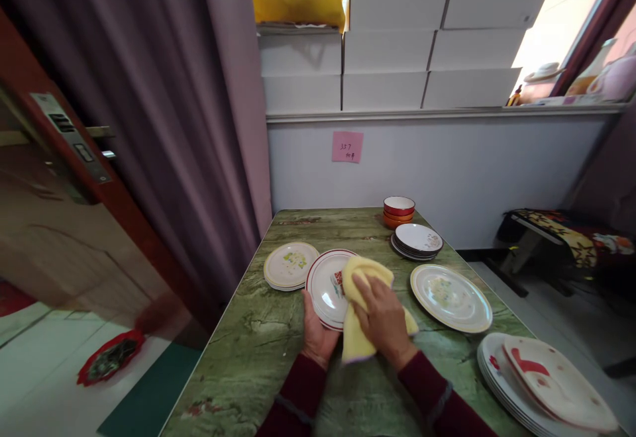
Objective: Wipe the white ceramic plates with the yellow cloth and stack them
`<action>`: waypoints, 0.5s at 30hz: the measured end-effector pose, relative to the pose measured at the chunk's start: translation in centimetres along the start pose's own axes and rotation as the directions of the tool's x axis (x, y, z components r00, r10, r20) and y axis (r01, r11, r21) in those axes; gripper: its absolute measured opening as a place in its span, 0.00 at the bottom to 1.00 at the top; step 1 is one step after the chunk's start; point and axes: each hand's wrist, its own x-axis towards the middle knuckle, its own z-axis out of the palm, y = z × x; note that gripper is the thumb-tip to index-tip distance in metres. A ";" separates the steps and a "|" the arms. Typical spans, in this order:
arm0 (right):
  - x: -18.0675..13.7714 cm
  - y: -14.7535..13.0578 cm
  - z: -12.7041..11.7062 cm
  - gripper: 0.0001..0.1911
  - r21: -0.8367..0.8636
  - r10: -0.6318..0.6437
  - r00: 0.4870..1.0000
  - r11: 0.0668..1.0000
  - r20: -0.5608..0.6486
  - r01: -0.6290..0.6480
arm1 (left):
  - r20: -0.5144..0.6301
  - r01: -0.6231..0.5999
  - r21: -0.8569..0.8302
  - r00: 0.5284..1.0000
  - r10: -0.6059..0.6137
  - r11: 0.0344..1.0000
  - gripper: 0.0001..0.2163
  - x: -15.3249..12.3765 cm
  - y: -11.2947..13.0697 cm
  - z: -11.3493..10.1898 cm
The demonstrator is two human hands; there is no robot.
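Note:
My left hand (318,331) grips the lower left edge of a white plate (324,291) with a red rim and a red and green print, lifted at a tilt over the table. My right hand (381,321) is closed on a yellow cloth (358,341), pressed against the plate's right side and covering that part. Just left of the held plate lies a short stack of cream plates (283,266) with a yellow rim and a floral print. To the right of the cloth rests a larger oval plate (450,301) with a yellow rim.
On the green wood-patterned table (248,364), stacked bowls (398,206) stand at the far right, with dark-rimmed plates (417,237) before them. Several white plates (489,357) are piled near right, a red-patterned dish (561,384) on top. A wall with a pink note (347,147) rises behind.

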 end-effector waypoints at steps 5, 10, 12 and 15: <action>-1.5 -4.5 0.9 0.34 0.189 -0.171 0.980 0.970 0.100 0.150 | -0.044 0.168 0.064 0.985 -0.165 0.984 0.33 -0.8 -0.6 -0.4; 3.5 -1.7 0.6 0.34 0.117 -0.094 0.995 0.989 0.032 0.090 | -0.050 0.143 0.080 0.989 -0.140 0.986 0.31 -0.5 -1.3 0.2; 4.1 0.2 0.4 0.32 0.056 -0.020 1.000 0.998 -0.014 0.021 | -0.033 0.078 0.065 0.997 -0.076 0.995 0.33 -0.1 -1.0 0.2; 2.0 0.8 0.4 0.31 0.009 0.048 0.999 0.999 -0.019 -0.048 | -0.027 -0.017 0.029 0.999 0.018 0.999 0.33 0.1 -0.5 0.1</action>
